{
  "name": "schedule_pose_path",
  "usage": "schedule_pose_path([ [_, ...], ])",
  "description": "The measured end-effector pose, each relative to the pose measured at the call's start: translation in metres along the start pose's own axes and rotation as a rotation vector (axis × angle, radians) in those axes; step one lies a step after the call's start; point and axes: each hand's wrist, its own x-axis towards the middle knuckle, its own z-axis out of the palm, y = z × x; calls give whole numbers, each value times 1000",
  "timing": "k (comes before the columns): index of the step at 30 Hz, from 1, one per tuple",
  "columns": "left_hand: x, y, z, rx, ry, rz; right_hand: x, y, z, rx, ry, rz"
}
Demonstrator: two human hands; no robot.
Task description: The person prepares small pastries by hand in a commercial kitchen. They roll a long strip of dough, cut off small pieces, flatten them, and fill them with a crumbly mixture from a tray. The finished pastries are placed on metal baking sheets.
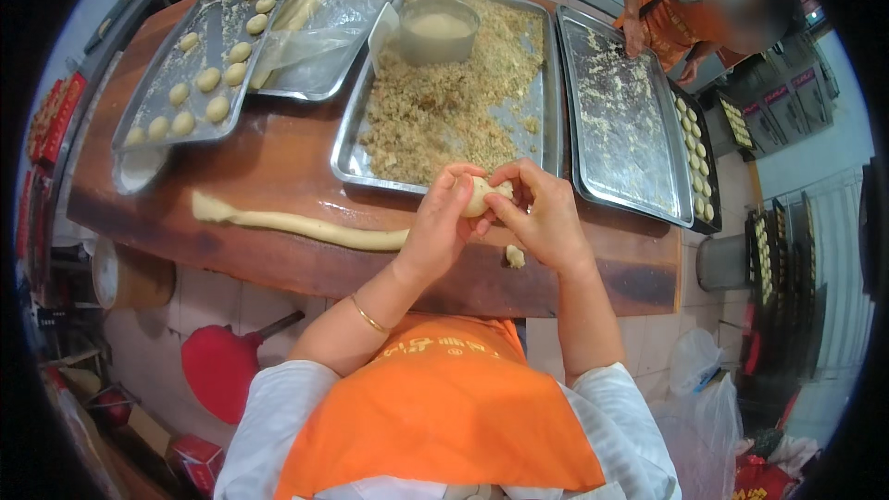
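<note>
Between both hands, over the near edge of a metal tray (pixel 342 146) of crumbly filling (pixel 430 118), is a pale dough ball (pixel 476 197). My left hand (pixel 444 215) cups the ball from the left. Thumb and fingers of my right hand (pixel 538 212) pinch the dough at its right side. A small dough scrap (pixel 514 256) lies on the wooden table below my right hand. A long dough roll (pixel 312 228) stretches leftward from my left wrist. In the filling tray stand a round container (pixel 439 31) and a white scraper (pixel 383 35).
At left, a tray (pixel 239 107) holds several dough balls beside a plastic-covered tray (pixel 326 87). A floury tray (pixel 625 118) and a black tray of dough pieces (pixel 696 153) are at right. A co-worker's hand (pixel 633 37) touches the floury tray. A red stool (pixel 219 371) stands below.
</note>
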Motion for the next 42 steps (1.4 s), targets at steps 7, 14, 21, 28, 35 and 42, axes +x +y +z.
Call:
schedule_pose_path([
  [7, -3, 4, -4, -43, 77, -82, 4, 2, -2, -10, -74, -25],
  [14, -12, 16, -7, -156, -105, -128, 5, -1, -3, -60, -72, -96],
  [21, -16, 12, -6, -59, -82, -103, 2, -7, -5, -60, -144, -126],
  [28, -18, 5, -9, -12, -72, -62, -2, -8, -4, -96, -133, -239],
  [35, -24, 10, -17, 47, -221, -65, -8, -13, -7, -140, -146, -316],
  [42, -31, 16, -9, 27, -161, -166, -13, -14, -11, -150, -160, -361],
])
